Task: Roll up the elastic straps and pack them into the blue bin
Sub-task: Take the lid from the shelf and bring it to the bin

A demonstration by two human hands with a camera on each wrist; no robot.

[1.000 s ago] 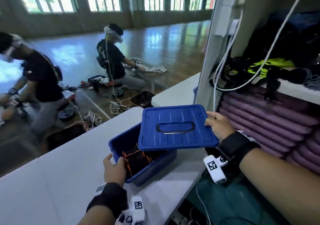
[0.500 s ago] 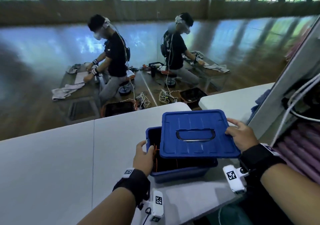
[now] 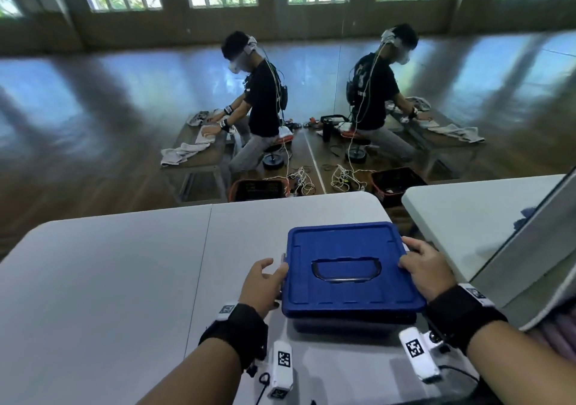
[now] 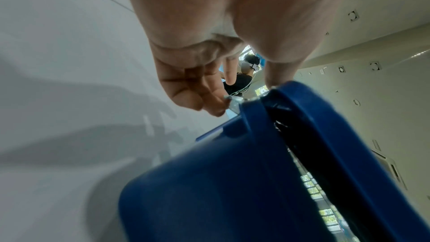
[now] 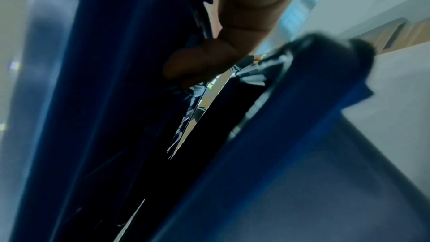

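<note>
The blue lid (image 3: 349,267), with a recessed handle, lies over the blue bin (image 3: 352,323) and covers its opening in the head view. My right hand (image 3: 424,270) grips the lid's right edge, thumb on top. My left hand (image 3: 265,283) holds the bin's left side at the rim, fingers curled. In the left wrist view the thumb rests on the lid (image 4: 349,144) above the bin (image 4: 221,190), and a narrow dark gap remains between them. In the right wrist view my fingers (image 5: 202,62) curl under the lid (image 5: 104,98). The straps are hidden inside.
The bin stands near the right front of a white folding table (image 3: 109,280). A second white table (image 3: 473,217) and a grey upright panel (image 3: 530,248) stand close on the right. Beyond the table, two people sit at low benches on the wooden floor.
The lid has moved left and down from beside the bin to lie over it, closing off the opening. My left hand shifted up to the lid's left edge. The head view turned left.
</note>
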